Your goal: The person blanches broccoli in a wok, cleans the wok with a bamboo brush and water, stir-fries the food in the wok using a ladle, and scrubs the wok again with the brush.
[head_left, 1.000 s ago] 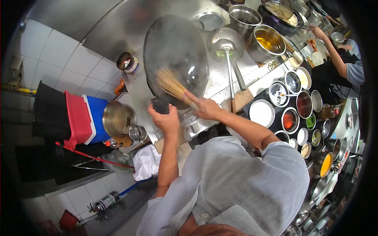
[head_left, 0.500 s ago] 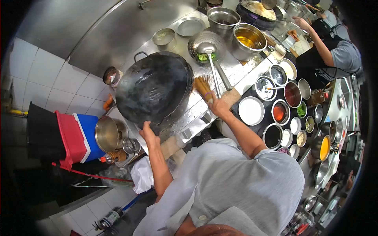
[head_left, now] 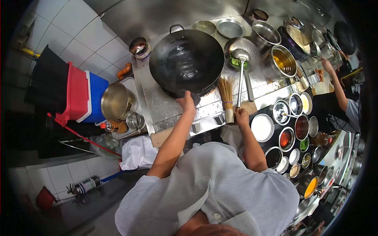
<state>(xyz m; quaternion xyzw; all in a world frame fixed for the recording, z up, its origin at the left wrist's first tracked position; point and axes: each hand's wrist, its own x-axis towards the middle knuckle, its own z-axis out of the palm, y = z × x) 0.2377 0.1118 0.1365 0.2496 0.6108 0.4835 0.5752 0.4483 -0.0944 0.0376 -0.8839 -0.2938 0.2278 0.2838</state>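
Note:
My left hand (head_left: 187,103) is closed on the near edge of a large black wok (head_left: 185,59), with a dark patch, perhaps a cloth, beside the fingers. Dark and shiny inside, the wok sits on the steel stove top, its far loop handle pointing away. My right hand (head_left: 241,117) grips the end of a long-handled metal ladle (head_left: 240,82). The ladle's bowl rests in a perforated strainer (head_left: 252,51) over some green vegetables (head_left: 235,61). Just left of that hand lies a bamboo brush (head_left: 226,92), apparently not held.
Pots of oil (head_left: 280,59) and dark liquid stand behind the strainer. To the right are several seasoning bowls (head_left: 262,127). A steel pot (head_left: 114,101) and red-and-blue cooler (head_left: 94,96) are at left. Another person's arm (head_left: 334,82) reaches over a far-right wok.
The view has swung, shifting the scene rightward. Haze over the wok has thinned, and it looks more level. My right hand now sits at the ladle's end, clear of the brush.

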